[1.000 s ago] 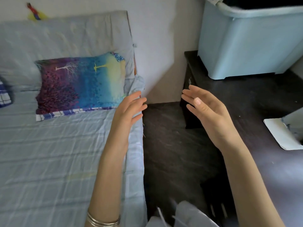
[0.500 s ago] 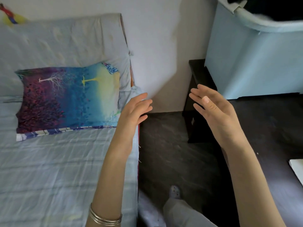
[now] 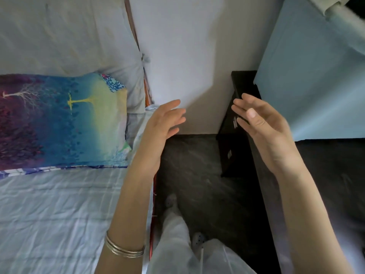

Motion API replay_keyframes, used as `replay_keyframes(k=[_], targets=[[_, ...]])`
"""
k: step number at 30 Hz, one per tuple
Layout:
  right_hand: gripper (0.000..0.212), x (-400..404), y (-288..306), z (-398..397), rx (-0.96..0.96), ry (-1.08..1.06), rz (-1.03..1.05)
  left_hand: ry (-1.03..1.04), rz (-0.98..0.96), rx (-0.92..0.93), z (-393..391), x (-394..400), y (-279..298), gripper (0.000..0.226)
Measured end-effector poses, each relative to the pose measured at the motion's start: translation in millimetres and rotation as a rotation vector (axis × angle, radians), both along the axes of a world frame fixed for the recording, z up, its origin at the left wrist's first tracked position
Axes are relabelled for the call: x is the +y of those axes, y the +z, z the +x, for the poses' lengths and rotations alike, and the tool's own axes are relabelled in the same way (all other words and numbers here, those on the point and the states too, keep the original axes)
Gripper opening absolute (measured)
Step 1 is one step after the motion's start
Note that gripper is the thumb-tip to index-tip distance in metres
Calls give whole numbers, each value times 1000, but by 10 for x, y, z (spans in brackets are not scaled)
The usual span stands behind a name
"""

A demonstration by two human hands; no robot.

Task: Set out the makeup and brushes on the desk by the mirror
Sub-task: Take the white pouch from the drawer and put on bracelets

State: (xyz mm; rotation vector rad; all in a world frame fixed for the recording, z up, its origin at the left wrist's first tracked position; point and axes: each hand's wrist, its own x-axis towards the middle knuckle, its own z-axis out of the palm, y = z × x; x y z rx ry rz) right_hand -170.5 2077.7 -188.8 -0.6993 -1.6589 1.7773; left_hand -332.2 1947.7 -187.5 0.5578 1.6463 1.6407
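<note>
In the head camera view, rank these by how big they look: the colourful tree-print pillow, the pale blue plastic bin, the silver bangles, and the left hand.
1-2. Colourful tree-print pillow and pale blue plastic bin: look alike in area; the frame cuts both off, so unranked.
3. Left hand, nearer the camera, so it looks larger than it is.
4. Silver bangles.

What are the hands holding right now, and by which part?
Nothing. The left hand and right hand are both empty, fingers relaxed and extended, raised in the air.
</note>
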Motion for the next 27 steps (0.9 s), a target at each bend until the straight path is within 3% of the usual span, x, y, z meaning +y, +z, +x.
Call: replay_keyframes(k=[14,21,27], targets=[[74,1116,-419,-1170,-122,-287,-68,-292,-110,-121,-1390,1603,-557,39],[75,1644,-916,-1468,-203,-387,-117,-394,-231,-236,-1565,2374,-1180,21],[55,2108,-1563,-1546,-292,-454,-205,-332,-303,-474,-1487,3010,-1851,22]])
